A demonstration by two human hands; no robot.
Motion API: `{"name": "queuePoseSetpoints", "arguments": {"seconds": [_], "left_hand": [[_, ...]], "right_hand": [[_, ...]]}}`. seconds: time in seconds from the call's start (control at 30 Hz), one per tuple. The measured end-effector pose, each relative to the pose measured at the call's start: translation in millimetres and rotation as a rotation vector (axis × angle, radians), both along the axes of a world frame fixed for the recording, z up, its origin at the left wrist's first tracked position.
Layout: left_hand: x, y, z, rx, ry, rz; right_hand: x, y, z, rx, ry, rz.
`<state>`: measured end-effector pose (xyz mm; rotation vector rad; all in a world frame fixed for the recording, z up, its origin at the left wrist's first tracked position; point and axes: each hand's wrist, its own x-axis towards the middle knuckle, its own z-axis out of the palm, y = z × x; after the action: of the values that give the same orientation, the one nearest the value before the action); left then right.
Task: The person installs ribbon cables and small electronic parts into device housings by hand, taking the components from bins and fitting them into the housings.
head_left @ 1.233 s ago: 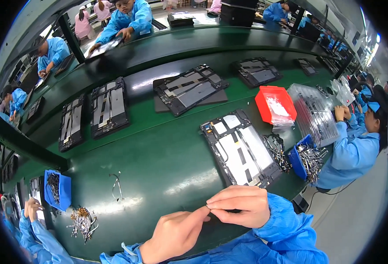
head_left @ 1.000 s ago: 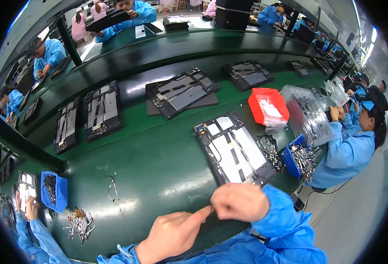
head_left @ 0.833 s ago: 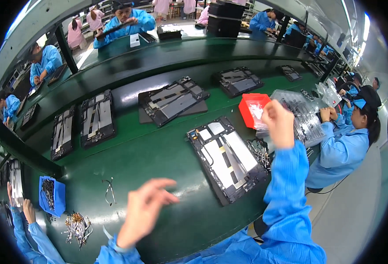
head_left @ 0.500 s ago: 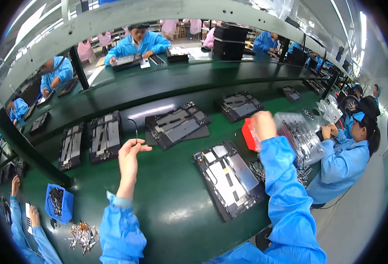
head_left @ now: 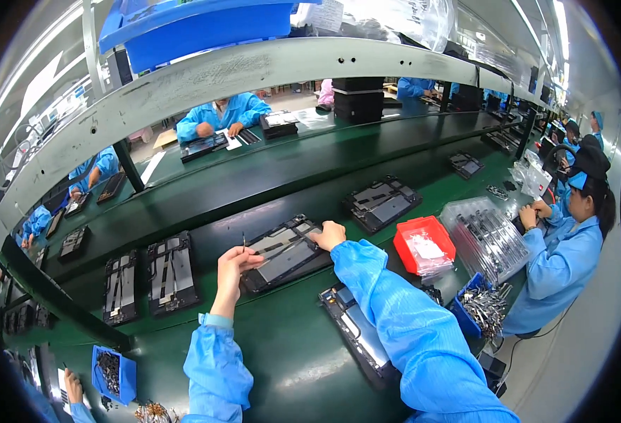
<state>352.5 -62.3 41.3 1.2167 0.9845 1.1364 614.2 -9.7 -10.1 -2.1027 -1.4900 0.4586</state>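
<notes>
Both hands reach to a dark open tablet chassis [head_left: 286, 252] lying far on the green counter [head_left: 282, 352]. The left hand [head_left: 233, 264], its grip pinched on a thin pin-like part [head_left: 243, 242], hovers at the chassis's left edge. The right hand [head_left: 328, 235], fingers curled and holding nothing, presses its far right corner; steadying there should help place the part squarely.

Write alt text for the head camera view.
Both hands reach to an open tablet chassis on a green conveyor: left hand pinching a thin strip, right hand on its far edge. Another chassis lies nearer.
</notes>
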Motion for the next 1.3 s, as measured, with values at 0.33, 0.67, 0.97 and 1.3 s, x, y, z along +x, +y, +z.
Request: {"name": "queuePoseSetpoints", "arguments": {"seconds": [0.33, 0.67, 0.97, 1.3], "left_hand": [[6, -238, 30, -0.061, -0.110, 0.009], [-71, -290, 11, -0.031, 0.348, 0.100], [-61, -315, 15, -0.199, 0.275, -0.052], [-70, -341, 46, -0.337, 0.211, -0.280]], "right_hand": [[-46, -32, 7, -0.037, 0.295, 0.822], [-80, -256, 60, 0.225, 0.266, 0.703], [-81, -330, 7, 0.093, 0.551, 0.366], [-84, -394, 61, -0.046, 0.473, 0.440]]}}
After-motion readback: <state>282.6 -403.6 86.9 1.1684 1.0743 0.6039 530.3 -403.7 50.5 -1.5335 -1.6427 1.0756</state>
